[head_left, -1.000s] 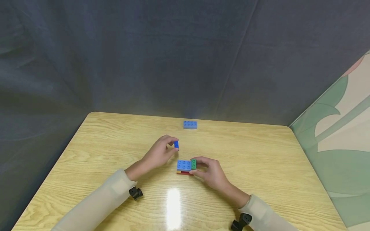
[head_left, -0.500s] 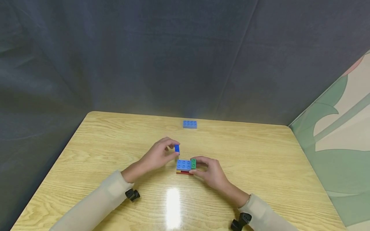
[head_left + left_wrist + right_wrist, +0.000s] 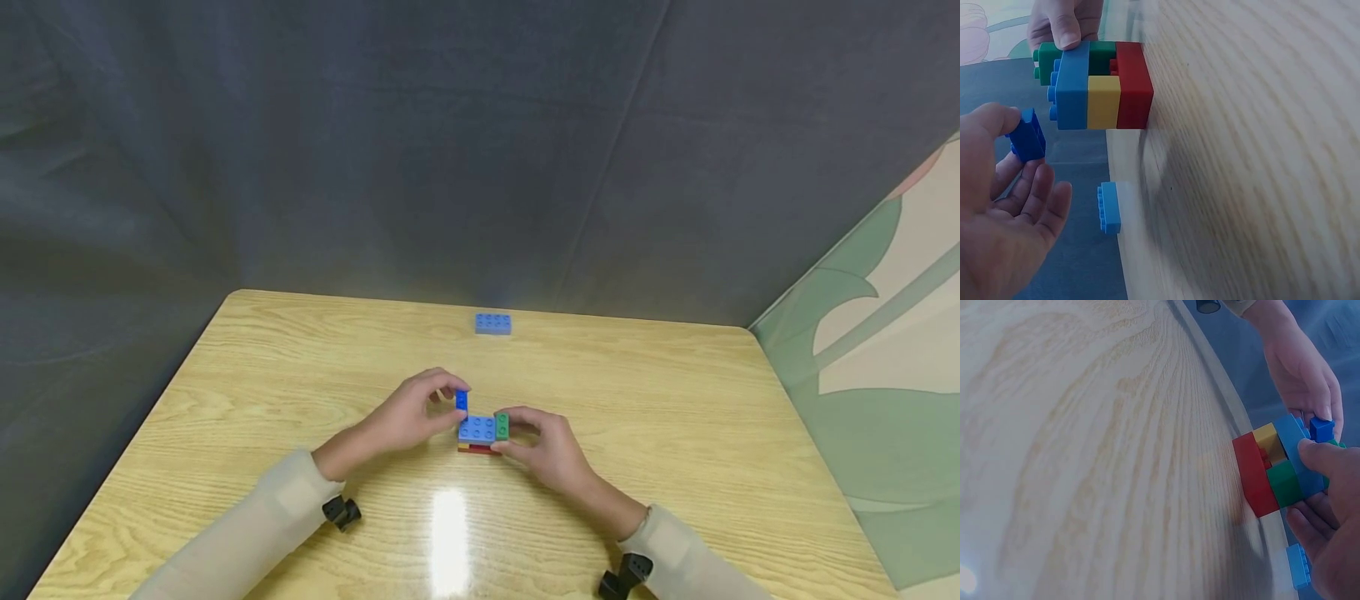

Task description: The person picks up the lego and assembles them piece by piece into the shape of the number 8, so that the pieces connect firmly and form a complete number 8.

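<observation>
Small brick (image 3: pixel 462 400) pinched by left fingers (image 3: pixel 1000 119), right fingers (image 3: pixel 1319 455) gripping stack (image 3: pixel 1104 100), loose brick (image 3: pixel 492 324) beyond

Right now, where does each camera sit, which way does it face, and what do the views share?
Head: on the head, facing forward and down over the table; both sleeves, the left hand and right hand show.
Left wrist: faces along the left hand, pinching a dark blue brick, to the brick stack; right-hand fingers show behind.
Right wrist: faces the stack, gripped by the right hand; the left hand shows beyond.
Shared: both wrist views show the stack and loose light blue brick.
</observation>
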The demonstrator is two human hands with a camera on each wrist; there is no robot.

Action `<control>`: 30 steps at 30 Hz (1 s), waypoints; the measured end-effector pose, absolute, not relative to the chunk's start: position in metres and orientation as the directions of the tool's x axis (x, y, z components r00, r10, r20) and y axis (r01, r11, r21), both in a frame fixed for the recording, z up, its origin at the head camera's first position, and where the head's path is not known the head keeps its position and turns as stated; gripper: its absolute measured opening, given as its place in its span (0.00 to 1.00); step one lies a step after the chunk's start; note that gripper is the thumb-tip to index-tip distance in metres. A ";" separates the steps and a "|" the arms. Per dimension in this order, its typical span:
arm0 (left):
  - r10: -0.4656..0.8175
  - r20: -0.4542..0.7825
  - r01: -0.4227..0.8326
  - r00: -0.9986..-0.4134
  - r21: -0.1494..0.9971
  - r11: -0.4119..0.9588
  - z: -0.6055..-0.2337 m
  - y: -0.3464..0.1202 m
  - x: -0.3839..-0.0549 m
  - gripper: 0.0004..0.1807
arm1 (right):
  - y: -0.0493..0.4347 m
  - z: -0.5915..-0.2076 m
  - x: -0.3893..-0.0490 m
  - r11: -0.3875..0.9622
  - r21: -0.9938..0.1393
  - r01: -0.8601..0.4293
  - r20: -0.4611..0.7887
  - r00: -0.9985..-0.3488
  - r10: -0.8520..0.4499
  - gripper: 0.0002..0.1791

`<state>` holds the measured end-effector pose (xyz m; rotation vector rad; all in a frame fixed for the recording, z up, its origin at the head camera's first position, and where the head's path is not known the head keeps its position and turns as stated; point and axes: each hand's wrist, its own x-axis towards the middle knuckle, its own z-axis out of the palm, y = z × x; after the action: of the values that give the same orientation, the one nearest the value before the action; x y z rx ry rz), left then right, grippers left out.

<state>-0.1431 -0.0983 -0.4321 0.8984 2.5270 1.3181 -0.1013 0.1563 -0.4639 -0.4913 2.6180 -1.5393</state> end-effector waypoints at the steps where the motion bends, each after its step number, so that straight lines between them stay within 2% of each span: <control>1: 0.579 0.135 0.442 -0.804 0.788 0.429 -0.432 -0.098 -0.143 0.20 | 0.156 -0.464 -0.101 0.448 -0.861 -0.241 0.107 -0.947 -0.304 0.21; 17: 0.652 0.154 0.475 -0.742 0.807 0.351 -0.439 -0.097 -0.142 0.21 | 0.156 -0.466 -0.101 0.447 -0.858 -0.253 0.119 -0.945 -0.306 0.22; 30: 0.659 0.156 0.482 -0.736 0.805 0.347 -0.445 -0.098 -0.141 0.20 | 0.157 -0.465 -0.101 0.446 -0.864 -0.236 0.100 -0.946 -0.308 0.22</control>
<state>-0.1408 -0.0983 -0.4446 1.0356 2.4110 1.3359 -0.1009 0.1567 -0.4650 -0.4918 2.6095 -1.5408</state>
